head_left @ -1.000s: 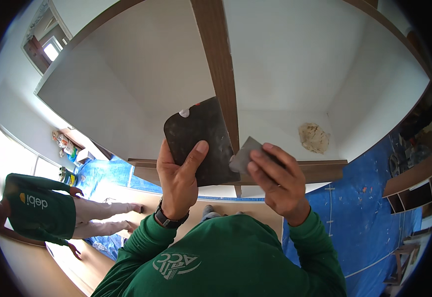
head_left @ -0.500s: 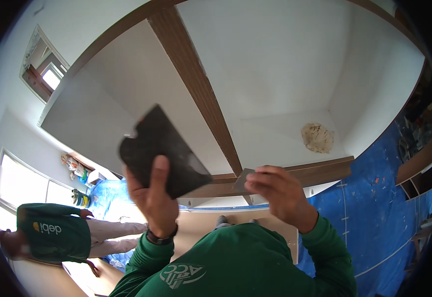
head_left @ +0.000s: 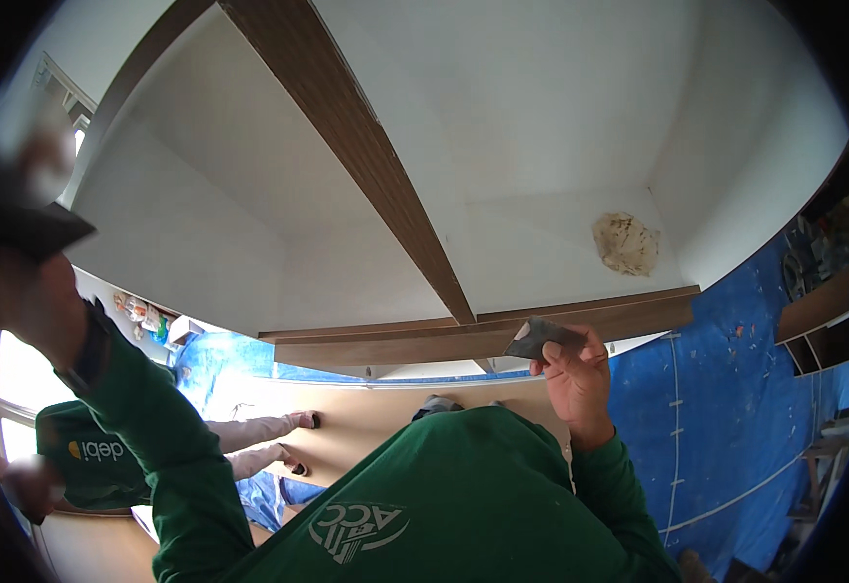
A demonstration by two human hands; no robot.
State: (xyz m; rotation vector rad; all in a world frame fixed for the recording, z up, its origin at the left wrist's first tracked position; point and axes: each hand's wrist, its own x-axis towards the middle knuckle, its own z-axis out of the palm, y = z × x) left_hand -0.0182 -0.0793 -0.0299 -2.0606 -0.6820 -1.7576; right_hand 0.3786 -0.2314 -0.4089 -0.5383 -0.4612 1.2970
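Small scraper blade point(head_left: 541, 337) pinched in right hand point(head_left: 572, 379), thumb and fingers closed on its lower edge; blade flat, dark grey, a pale smear at its upper left corner; long axis running left to right, roughly level with the brown wooden rail point(head_left: 483, 335) just behind it; appears touching or just short of the rail, cannot tell which.

Larger dark trowel point(head_left: 31, 228) out at far left, held up in left hand point(head_left: 26, 296); hand blurred at the rim of the view, grip closed on the tool as far as visible, finger placement not readable; a pale blob, blurred, above the trowel plate.

Two tools well apart: scraper low and right of centre, trowel high and far left; right hand clearly nearer the rail and the brown upright strip point(head_left: 366, 155) meeting it; from the right grip, the rail junction lies just left and slightly up.

White panels point(head_left: 560, 126) either side of the strip; a tan rough patch point(head_left: 625, 243) on the right panel, up and right of the scraper, near but not touching.

Green sleeves and green shirt point(head_left: 444, 496) filling the lower frame; blue sheeting point(head_left: 735, 408) on the floor at right; another person in a green shirt point(head_left: 89, 462) at lower left, legs stretched toward the centre.
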